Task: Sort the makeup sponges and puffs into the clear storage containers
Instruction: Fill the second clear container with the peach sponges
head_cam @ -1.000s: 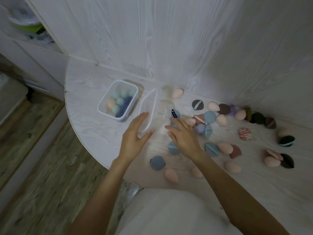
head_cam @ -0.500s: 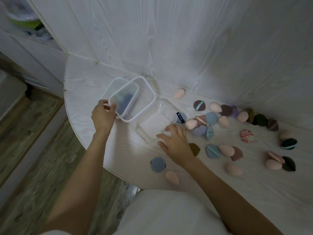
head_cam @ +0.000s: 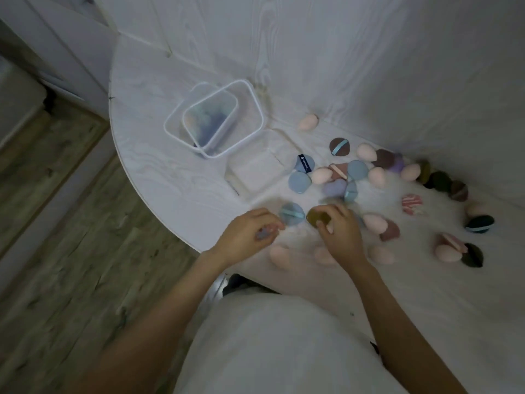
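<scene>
My left hand (head_cam: pixel 247 234) is closed around a blue-grey round puff (head_cam: pixel 262 234) near the table's front edge. Beside it, my right hand (head_cam: pixel 339 233) grips an olive-brown puff (head_cam: pixel 316 216). A blue puff with a ribbon (head_cam: pixel 292 213) lies between my hands. A clear container (head_cam: pixel 174 120) holding blue sponges stands at the back left, with a clear lid (head_cam: pixel 257 109) resting askew on it. A second clear container (head_cam: pixel 255 170), with nothing in it, sits just right of it. Several pink sponges (head_cam: pixel 308 122) and coloured puffs (head_cam: pixel 340 146) lie scattered to the right.
The white table (head_cam: pixel 159 177) has a curved front edge, with wood floor to the left below it. White panelled walls close off the back and right. Pink sponges (head_cam: pixel 279 255) lie near the edge by my wrists. A striped red puff (head_cam: pixel 411 204) and dark puffs (head_cam: pixel 480 223) lie further right.
My left hand let go of the lid, left askew on the filled container, and came back to close on the blue-grey puff. My right hand shifted onto the olive-brown puff.
</scene>
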{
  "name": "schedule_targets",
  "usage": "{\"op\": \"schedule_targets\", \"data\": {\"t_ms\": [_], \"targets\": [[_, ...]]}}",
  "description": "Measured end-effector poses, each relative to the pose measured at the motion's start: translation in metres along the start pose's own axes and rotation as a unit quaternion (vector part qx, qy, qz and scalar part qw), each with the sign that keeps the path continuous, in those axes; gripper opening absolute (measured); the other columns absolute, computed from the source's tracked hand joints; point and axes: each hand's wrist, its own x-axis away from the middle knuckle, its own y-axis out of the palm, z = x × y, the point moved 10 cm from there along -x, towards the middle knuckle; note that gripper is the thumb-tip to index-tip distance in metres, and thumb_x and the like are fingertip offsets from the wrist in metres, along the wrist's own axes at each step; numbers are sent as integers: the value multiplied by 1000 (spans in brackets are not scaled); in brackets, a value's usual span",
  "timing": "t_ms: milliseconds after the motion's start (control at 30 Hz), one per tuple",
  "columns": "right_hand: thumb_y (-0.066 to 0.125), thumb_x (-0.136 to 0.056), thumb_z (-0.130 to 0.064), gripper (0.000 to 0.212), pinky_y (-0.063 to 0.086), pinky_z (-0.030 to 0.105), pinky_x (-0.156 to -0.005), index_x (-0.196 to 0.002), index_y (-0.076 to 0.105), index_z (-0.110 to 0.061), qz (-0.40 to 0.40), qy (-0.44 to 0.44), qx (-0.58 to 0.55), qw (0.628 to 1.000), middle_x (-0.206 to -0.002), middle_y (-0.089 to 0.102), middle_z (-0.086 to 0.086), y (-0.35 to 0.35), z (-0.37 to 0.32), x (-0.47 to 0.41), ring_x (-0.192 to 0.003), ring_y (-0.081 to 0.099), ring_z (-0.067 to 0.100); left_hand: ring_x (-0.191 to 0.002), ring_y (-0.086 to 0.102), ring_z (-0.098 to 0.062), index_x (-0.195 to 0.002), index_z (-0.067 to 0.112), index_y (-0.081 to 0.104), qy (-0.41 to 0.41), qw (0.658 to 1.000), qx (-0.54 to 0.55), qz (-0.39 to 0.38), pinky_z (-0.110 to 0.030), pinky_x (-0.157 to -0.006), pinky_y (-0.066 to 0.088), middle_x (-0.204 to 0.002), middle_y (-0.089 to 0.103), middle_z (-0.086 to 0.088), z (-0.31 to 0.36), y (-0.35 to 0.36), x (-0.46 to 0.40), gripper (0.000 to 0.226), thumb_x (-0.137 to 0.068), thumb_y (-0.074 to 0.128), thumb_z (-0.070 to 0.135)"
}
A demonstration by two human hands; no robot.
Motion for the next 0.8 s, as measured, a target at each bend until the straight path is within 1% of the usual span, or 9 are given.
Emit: {"op": "schedule_targets", "data": {"t_ms": [67,133,200,267,367,500,600,700,800], "targets": [[64,-79,-2,26,37,28,-86,-104,65,-9,-13,22,-1,1000,-105,63,12,-3,17,19,-98,57,30,-102,54,-12,-106,24,67,17,995,-56,-82,-28,-85,45,-108,61,3,1,40,8,25,-81,63,25],[66,-81,-8,26,38,30,-85,-107,65,-10,-28,47,-8,998,-106,62,11,-5,30,34,-99,56,29,-115,46,-16,-115,26,63,18,983,-107,-150,-24,-96,35,-119,57,2,-3,65,15,39,-77,68,21],[69,-80,-15,33,38,31,-88,-113,63,-13,-58,51,3,997,-113,62,9,-4,37,45,-104,54,27,-122,40,-18,-123,23,57,13,970,-155,-188,-18,-98,24,-128,52,0,-6,77,20,50,-76,69,19],[71,-77,-16,46,37,34,-95,-121,59,-18,-117,25,27,992,-121,58,6,5,39,53,-112,50,25,-125,38,-22,-128,20,53,3,963,-193,-188,-24,-100,29,-131,50,-4,-7,80,21,51,-79,66,15],[71,-74,-13,52,34,34,-96,-123,57,-21,-181,-14,62,981,-124,56,2,19,40,63,-113,48,24,-121,42,-25,-128,21,53,-32,968,-198,-150,-37,-88,45,-127,51,-6,-9,73,18,44,-85,63,17],[66,-81,-14,34,38,31,-90,-115,60,-17,-135,1,22,991,-115,60,3,15,39,58,-104,53,22,-99,48,-14,-128,20,49,-112,993,-46,-14,-22,-77,38,-115,51,-4,-6,34,10,42,-87,61,24],[66,-82,-16,32,44,27,-79,-112,57,-18,-95,77,-103,987,-108,58,1,4,39,46,-96,54,16,-91,52,-9,-123,23,54,-211,959,145,125,-14,-76,42,-107,52,0,-19,-7,11,37,-87,61,18],[65,-81,-10,34,43,21,-69,-113,54,-16,-73,115,-192,972,-103,56,-1,-1,30,32,-90,54,15,-92,56,-15,-111,13,59,-271,884,329,193,-23,-77,46,-105,58,-3,-39,-29,13,26,-85,57,13],[70,-79,-10,34,45,23,-69,-107,53,-19,-43,129,-248,959,-98,56,-4,-3,21,18,-82,55,11,-89,59,-15,-109,13,49,-267,900,269,217,-15,-71,47,-103,58,4,-47,-59,8,30,-84,64,10]]}}
